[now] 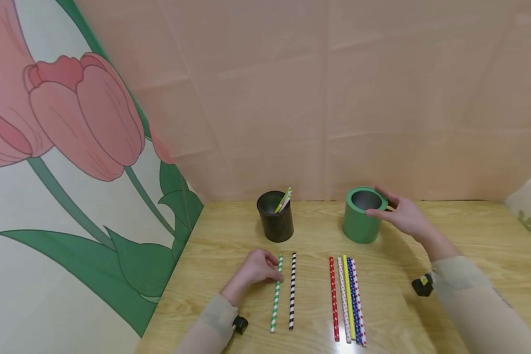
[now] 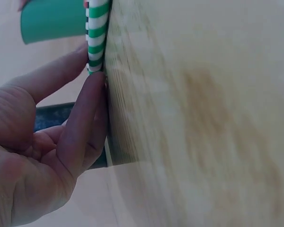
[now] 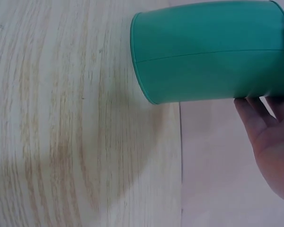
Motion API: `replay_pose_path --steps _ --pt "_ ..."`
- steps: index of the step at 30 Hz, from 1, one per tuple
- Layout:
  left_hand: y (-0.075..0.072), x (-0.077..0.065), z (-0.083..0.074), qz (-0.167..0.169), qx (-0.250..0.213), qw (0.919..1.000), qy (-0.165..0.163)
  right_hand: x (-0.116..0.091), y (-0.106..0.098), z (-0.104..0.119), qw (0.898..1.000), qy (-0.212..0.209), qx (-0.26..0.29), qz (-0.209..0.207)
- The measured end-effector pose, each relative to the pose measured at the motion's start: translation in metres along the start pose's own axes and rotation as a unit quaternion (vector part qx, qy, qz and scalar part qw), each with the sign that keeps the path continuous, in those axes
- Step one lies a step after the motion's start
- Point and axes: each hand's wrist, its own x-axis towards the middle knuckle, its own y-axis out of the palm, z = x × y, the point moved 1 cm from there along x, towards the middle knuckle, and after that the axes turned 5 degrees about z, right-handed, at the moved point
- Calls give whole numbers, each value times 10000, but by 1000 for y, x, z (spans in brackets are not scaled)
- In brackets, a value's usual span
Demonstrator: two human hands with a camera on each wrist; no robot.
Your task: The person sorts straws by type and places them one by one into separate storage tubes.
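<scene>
My left hand [image 1: 256,267] is at the upper part of a green-and-white striped paper straw [image 1: 276,300] lying on the table. Thumb and index finger pinch this striped straw [image 2: 98,35] in the left wrist view, where the fingertips hide one end. My right hand [image 1: 404,215] grips the rim of a green round pen holder [image 1: 362,226] with a dark grey inside, thumb in front and fingers behind. The right wrist view shows the holder's green side [image 3: 208,56] with fingers at its rim end. A black-and-white striped straw [image 1: 292,292] lies right of the green-striped one.
A black pen holder [image 1: 278,228] at the back holds several thin straws [image 1: 284,200]. Right of centre lie a red dotted straw [image 1: 334,297], a yellow straw [image 1: 349,297], a blue dotted straw [image 1: 356,300] and white ones with red dots [image 1: 360,305]. A pinkish cloth [image 1: 256,98] hangs behind the table.
</scene>
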Motion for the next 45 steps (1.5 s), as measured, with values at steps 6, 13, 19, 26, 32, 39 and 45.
replay_pose_path --steps 6,13,19,26,32,39,45 --pt "0 -2 -2 89 -126 9999 47 -1 1 -2 10000 -20 61 -27" --pt "2 -2 -3 162 -90 9998 101 -1 3 -5 9999 -19 124 -30" --pt "2 0 -4 199 -35 9998 -17 -2 3 -5 9999 -9 62 -82" --pt "-2 1 -3 349 33 9993 127 -2 3 -5 9999 15 61 -112" --pt "-9 4 0 481 -116 9985 253 -2 2 -6 9998 86 45 -168" --pt "-14 7 4 686 -524 9955 399 -2 3 -6 9998 53 55 -160" --pt "-17 10 1 877 -806 9910 618 -3 3 -4 9997 122 56 -201"
